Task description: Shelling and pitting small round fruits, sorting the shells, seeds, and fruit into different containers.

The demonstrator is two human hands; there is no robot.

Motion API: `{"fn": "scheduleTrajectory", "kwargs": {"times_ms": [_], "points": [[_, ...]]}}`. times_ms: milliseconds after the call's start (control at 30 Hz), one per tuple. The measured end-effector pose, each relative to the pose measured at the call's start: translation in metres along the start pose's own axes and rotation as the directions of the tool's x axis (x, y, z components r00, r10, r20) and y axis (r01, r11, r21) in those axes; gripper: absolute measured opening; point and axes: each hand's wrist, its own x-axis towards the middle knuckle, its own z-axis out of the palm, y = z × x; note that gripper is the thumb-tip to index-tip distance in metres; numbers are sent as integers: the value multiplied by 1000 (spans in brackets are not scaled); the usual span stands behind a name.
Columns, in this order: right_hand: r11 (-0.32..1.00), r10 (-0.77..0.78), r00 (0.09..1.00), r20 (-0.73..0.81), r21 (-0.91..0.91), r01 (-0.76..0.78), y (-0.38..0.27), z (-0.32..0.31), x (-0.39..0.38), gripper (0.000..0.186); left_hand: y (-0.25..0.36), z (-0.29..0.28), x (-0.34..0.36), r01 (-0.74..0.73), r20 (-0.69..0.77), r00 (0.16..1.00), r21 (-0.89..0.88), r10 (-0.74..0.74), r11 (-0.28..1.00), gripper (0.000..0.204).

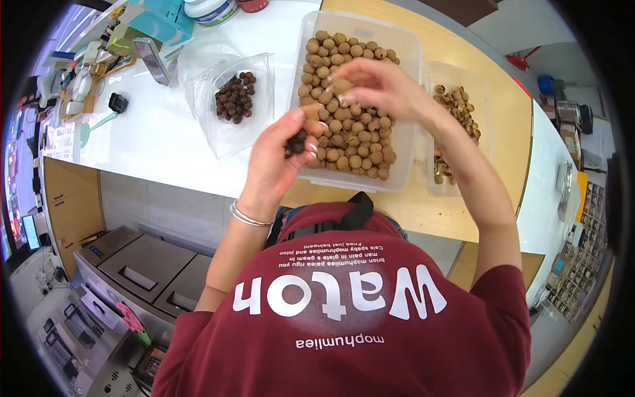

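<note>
A clear plastic bin (pixel 418 86) full of round tan dried longans (pixel 360 139) stands in front of me. Over its left edge, my left hand (pixel 274 149) has its fingers curled round a few dark brown peeled longans (pixel 296 143). My right hand (pixel 380 86) reaches over the bin from the right, its thumb and fingers closed about one tan longan (pixel 341 86). Left of the bin, an opened clear plastic bag (pixel 221 135) holds a pile of dark peeled longans (pixel 235 97). Broken shells (pixel 460 109) lie in a narrower clear tray (pixel 486 142) on the right, partly behind my right forearm.
The bin and tray stand on a wood-coloured surface (pixel 456 218) beside a white counter (pixel 165 149). A phone (pixel 151 61) leans upright beyond the bag. A green-handled scoop (pixel 99 121) lies farther left. A white tub (pixel 210 10) and a turquoise box (pixel 164 20) stand at the back.
</note>
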Motion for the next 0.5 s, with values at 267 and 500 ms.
{"fn": "scheduleTrajectory", "kwargs": {"times_ms": [267,500], "points": [[938,-347,905,-246,-79,339,-3,28,-46,29,-15,33,2,14,234,972,-109,12,994,31],[742,-489,864,-119,-578,340,-10,27,-51,24,-9,32,-5,43,122,990,216,-71,975,26]]}}
